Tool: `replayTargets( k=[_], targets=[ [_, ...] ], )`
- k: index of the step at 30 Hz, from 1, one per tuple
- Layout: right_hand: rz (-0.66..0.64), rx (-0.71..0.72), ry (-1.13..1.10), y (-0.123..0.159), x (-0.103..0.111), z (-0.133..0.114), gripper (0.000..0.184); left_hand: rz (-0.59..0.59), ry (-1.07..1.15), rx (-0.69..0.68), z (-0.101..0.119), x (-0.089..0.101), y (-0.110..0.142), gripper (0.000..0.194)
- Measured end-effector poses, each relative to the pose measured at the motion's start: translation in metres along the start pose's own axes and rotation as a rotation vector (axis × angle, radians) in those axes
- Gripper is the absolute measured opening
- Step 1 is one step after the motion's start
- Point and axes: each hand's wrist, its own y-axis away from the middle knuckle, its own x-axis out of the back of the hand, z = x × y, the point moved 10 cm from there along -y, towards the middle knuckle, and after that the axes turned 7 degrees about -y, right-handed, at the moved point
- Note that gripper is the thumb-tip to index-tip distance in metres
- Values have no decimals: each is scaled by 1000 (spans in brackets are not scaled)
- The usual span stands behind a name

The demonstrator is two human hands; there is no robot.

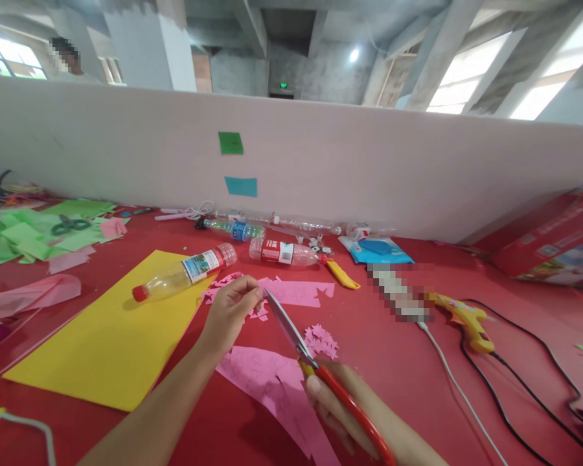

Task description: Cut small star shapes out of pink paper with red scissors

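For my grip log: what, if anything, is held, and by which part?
The right hand holds scissors by the red handle. The left hand is pinched near the blade tips; whether it holds anything cannot be told.

Beyond a pale partition point(340, 155) lie a grey concrete wall point(238, 71), bright windows point(469, 71) and a glowing lamp point(354, 55).

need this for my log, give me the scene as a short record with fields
right hand: holds red-handled scissors
left hand: pinched near their tips; anything held is too small to tell
pink star cutouts: small pile right of the blades
left side: yellow sheet, red-capped bottle lying partly on it
right side: yellow glue gun on red table
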Motion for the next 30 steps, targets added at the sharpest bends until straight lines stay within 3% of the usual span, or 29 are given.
replayTargets(
  k=[4, 15, 30],
  targets=[
    [-21, 39, 97, 0, -3, -7, 59, -22, 33, 34, -6, -1, -1, 19],
    [13, -21, 34, -3, -2, 2, 66, -66, 53, 25, -7, -3, -4, 19],
    [73, 34, 139, -5, 6, -4, 58, -66, -22, 5, -7, 0, -4, 19]
  ],
)
